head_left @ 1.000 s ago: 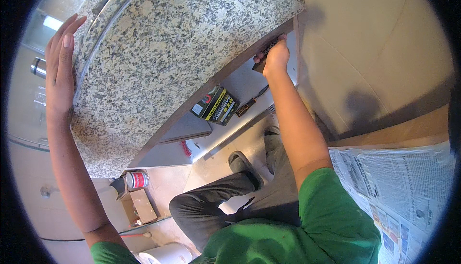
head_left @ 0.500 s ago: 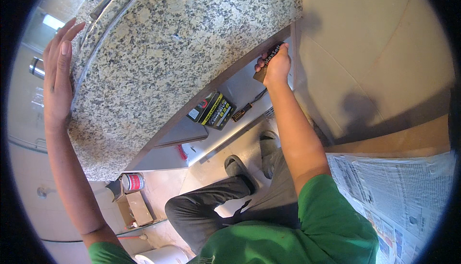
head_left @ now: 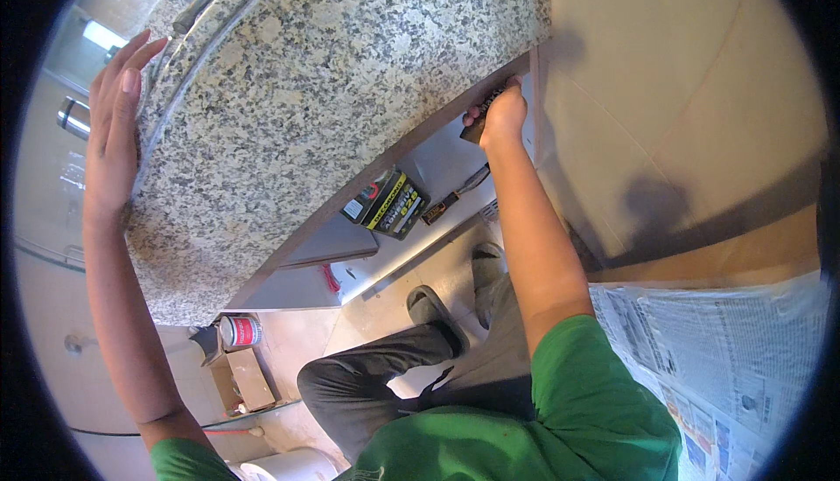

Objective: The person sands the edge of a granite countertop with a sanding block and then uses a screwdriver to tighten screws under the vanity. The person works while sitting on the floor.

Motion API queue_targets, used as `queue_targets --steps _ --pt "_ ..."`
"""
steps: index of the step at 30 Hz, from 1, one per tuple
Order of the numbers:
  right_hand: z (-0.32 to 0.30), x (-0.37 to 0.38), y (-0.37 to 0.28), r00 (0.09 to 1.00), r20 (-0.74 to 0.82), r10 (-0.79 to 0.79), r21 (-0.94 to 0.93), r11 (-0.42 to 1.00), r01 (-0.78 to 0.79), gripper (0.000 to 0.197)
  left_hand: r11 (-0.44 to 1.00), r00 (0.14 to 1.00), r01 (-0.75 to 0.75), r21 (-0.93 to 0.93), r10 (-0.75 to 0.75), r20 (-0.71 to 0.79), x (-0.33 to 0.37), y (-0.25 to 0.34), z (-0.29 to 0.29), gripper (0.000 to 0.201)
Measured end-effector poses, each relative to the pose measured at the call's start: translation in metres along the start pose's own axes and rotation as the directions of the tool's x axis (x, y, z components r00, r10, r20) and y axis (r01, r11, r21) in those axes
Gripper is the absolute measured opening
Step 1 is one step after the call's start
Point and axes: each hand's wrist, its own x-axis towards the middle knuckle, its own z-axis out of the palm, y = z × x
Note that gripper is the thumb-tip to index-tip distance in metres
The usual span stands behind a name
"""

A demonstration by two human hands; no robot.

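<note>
My left hand [head_left: 115,131] lies against the far-left edge of the speckled granite countertop [head_left: 289,122], fingers stretched out and holding nothing. Under the counter's right end, my right hand [head_left: 505,115] is closed around a small dark brown, flat-edged piece [head_left: 472,132] with pale lettering. That piece is partly covered by my fingers and the counter's edge, so its exact kind cannot be told. Below it, on the white cabinet floor, lie a chisel-like tool [head_left: 472,179] and a small dark printed pack [head_left: 434,211]. Beside them stands a black and yellow adhesive container [head_left: 398,205].
A wooden panel [head_left: 744,240] and spread newspaper [head_left: 726,341] are at my right. On the floor at left are a tin can [head_left: 240,331], an open cardboard box [head_left: 249,380] and a white bucket [head_left: 293,466]. A red-handled item [head_left: 331,278] lies inside the cabinet.
My right hand has shifted slightly left and deeper under the counter with the dark piece, which now shows less. My left hand stays at the edge, with a slight view shift.
</note>
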Motion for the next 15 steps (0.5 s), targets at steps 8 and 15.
queue_targets --steps 8,15 --pt "-0.018 -0.003 0.004 0.989 0.143 -0.026 0.069 0.997 0.016 0.044 0.940 0.970 -0.140 0.310 0.193 -0.149 0.001 -0.007 -0.007 0.054" --pt "-0.030 0.002 0.014 0.984 0.157 -0.081 0.080 0.994 0.069 0.043 0.855 0.933 -0.357 -0.375 0.306 -0.191 -0.075 0.156 0.049 0.045"
